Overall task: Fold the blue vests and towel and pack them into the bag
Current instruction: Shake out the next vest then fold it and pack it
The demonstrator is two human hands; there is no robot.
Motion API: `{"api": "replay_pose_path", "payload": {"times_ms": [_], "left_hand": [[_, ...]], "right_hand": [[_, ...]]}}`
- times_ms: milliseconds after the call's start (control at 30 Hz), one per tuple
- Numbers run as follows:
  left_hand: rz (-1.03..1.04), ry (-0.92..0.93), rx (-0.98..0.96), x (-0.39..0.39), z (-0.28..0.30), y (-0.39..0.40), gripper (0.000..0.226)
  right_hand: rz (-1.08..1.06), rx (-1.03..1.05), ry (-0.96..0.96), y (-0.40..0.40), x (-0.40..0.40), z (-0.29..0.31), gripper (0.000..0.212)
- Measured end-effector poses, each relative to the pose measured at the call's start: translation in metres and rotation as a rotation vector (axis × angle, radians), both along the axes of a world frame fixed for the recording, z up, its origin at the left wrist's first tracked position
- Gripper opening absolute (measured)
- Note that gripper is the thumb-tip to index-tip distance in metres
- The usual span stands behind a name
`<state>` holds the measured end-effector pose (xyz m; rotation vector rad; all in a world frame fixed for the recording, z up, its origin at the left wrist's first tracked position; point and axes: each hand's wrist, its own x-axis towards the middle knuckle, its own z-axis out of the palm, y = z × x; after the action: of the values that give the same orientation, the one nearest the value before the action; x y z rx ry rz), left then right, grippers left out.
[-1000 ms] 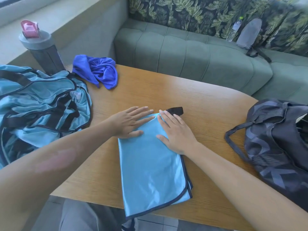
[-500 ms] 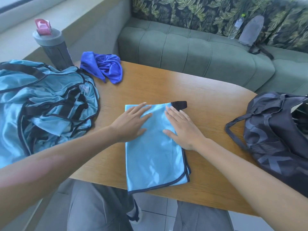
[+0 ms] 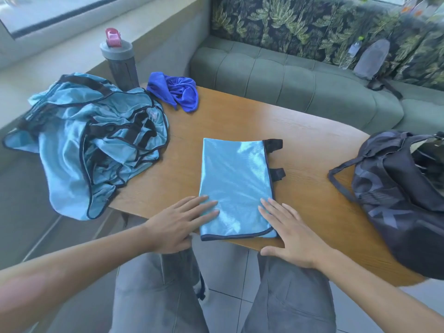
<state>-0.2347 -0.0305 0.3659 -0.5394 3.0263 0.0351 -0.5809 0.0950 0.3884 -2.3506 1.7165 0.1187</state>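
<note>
Head view, wooden table (image 3: 240, 121), green sofa (image 3: 288, 80), both grips flat: left hand (image 3: 177, 224), right hand (image 3: 290, 234) on folded vest (image 3: 235, 183).

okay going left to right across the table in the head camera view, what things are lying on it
Pile of light blue vests → crumpled dark blue towel → folded light blue vest, with the left hand and right hand flat on its near corners → dark bag.
</note>
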Motion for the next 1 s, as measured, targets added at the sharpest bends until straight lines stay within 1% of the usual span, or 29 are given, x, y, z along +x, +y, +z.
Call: {"api": "replay_pose_path", "payload": {"times_ms": [67,133,233,333,400,500,600,667,700,767,800,833,867,933,1000], "left_hand": [[0.034,0.028,-0.108,-0.008,-0.006,0.009,0.085],[0.053,0.059,-0.176,-0.017,-0.011,0.017,0.085],[0.027,0.091,-0.254,-0.019,-0.014,0.024,0.082],[-0.03,0.136,-0.231,-0.016,-0.008,0.027,0.071],[-0.046,0.184,-0.157,-0.017,0.002,0.027,0.063],[0.014,0.28,0.053,-0.024,0.019,0.022,0.059],[0.101,0.325,0.317,-0.028,0.031,0.014,0.032],[0.13,0.364,0.409,-0.031,0.035,0.01,0.018],[0.156,0.377,0.451,-0.033,0.037,0.009,0.018],[0.227,0.414,0.549,-0.037,0.038,0.009,0.026],[0.271,0.442,0.596,-0.039,0.038,0.008,0.031],[0.325,0.482,0.641,-0.042,0.038,0.007,0.036],[0.381,0.536,0.691,-0.044,0.037,0.006,0.039],[0.499,0.671,0.794,-0.052,0.037,0.001,0.039],[0.612,0.763,0.839,-0.061,0.037,-0.006,0.04]], "right_hand": [[-0.018,0.005,0.004,0.007,0.003,-0.003,0.107],[-0.022,-0.004,0.017,0.016,0.007,-0.007,0.11],[-0.031,-0.097,0.008,0.029,0.007,-0.02,0.101],[-0.044,-0.242,-0.037,0.042,0.006,-0.032,0.089],[-0.058,-0.302,-0.099,0.049,0.007,-0.036,0.087],[-0.039,-0.42,-0.19,0.054,0.007,-0.039,0.076],[-0.029,-0.48,-0.271,0.058,0.005,-0.035,0.063],[-0.071,-0.489,-0.351,0.059,0.005,-0.031,0.049],[-0.093,-0.487,-0.369,0.058,0.006,-0.03,0.044],[-0.178,-0.465,-0.396,0.054,0.007,-0.025,0.049],[-0.242,-0.443,-0.438,0.051,0.009,-0.021,0.052],[-0.319,-0.418,-0.505,0.046,0.013,-0.014,0.05],[-0.398,-0.397,-0.593,0.042,0.018,-0.007,0.043],[-0.544,-0.385,-0.781,0.029,0.027,0.006,0.023],[-0.662,-0.418,-0.878,0.015,0.034,0.01,0.009]]}}
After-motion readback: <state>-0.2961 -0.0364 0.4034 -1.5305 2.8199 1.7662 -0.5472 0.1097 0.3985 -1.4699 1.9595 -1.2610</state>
